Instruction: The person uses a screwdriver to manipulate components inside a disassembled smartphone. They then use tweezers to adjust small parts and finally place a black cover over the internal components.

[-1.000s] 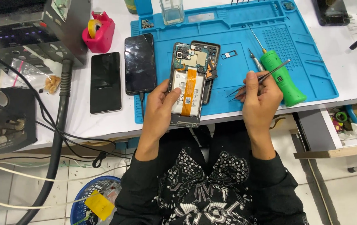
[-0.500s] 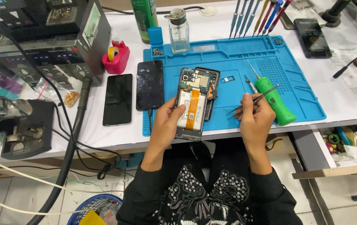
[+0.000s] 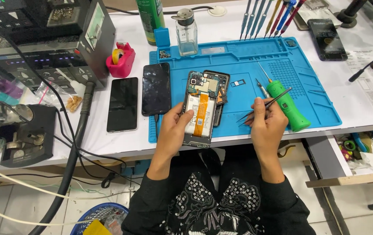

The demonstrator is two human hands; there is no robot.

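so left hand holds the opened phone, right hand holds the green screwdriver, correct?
Not quite. The head view shows the right hand holding thin tweezers; the green screwdriver lies on the blue mat beside it. The left hand does hold the opened phone.

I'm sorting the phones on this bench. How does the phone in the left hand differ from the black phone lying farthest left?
The opened phone has its back off, showing a circuit board, white battery and orange ribbon; the black phone shows only a dark glossy face. The opened phone is held by the left hand over the blue mat; the black phone lies untouched on the white table. Both are slim, similar-sized rectangles.
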